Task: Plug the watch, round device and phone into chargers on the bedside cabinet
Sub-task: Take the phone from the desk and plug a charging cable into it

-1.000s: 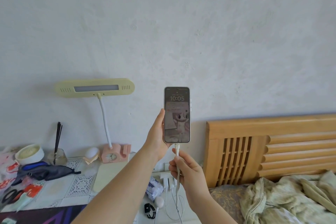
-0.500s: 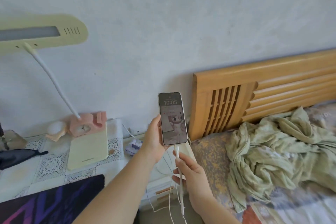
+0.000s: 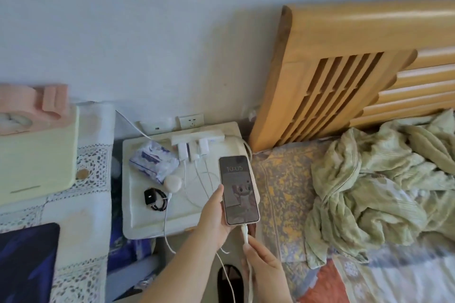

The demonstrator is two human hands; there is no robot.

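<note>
Two hands are busy with one thing: our left hand (image 3: 213, 214) wraps the phone (image 3: 239, 189) by its long edges, thumb on the near side, and our right hand (image 3: 264, 257) pinches the white cable (image 3: 245, 230) just below the plug, which sits at the phone's bottom port (whether it is fully seated we cannot tell). The phone hangs screen-up over the right edge of the bedside cabinet (image 3: 138, 219), its display lit.

On the cabinet top the watch (image 3: 153, 198) and the round device (image 3: 173, 182) lie close together near a tissue pack (image 3: 154, 160), each apparently with a white lead running to the adapters (image 3: 193, 149) at the back.

We judge the phone to be rigid, smooth and fairly slippery, with glass that would not forgive a drop, so we keep holding it by the edges. The cable is limp; it is best gripped at the stiff collar behind the plug, not along the cord.
</note>
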